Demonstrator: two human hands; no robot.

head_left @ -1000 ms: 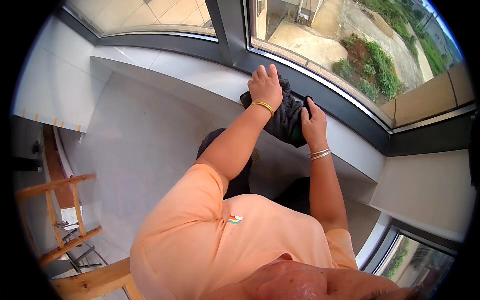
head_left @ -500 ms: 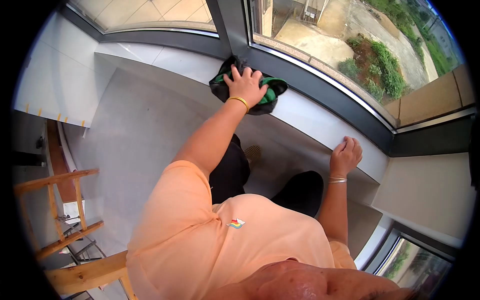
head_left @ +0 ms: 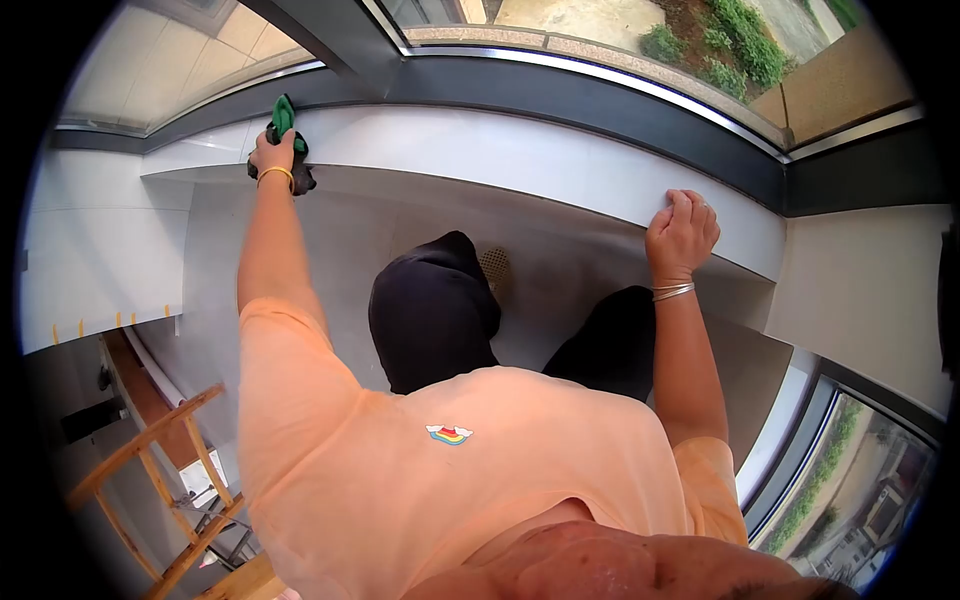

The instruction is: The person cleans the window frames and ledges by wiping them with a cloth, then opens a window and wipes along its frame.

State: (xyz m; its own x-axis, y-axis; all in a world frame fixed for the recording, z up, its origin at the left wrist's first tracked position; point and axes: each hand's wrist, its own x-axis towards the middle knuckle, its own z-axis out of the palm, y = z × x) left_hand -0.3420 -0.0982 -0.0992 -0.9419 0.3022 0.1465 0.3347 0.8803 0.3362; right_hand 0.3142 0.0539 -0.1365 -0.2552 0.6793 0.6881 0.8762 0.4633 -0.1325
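My left hand (head_left: 272,155) is closed on a dark cloth with green parts (head_left: 284,118), at the far left of the white window sill (head_left: 440,135). The cloth lies against the sill near the dark window frame, and part of it hangs over the front edge. A yellow bangle circles my left wrist. My right hand (head_left: 683,232) rests on the sill's front edge at the right, its fingers curled, with no object visible in it. Silver bangles are on that wrist.
The dark window frame (head_left: 590,115) runs behind the sill. A wooden ladder-like frame (head_left: 155,470) stands at the lower left. My knees in dark trousers (head_left: 430,310) are below the sill, near a patterned shoe (head_left: 495,272). Another window (head_left: 850,480) is at the lower right.
Both hands were on the cloth; the right let go and moved right to the sill's edge. My left hand has carried the cloth far left along the sill. The view has shifted too.
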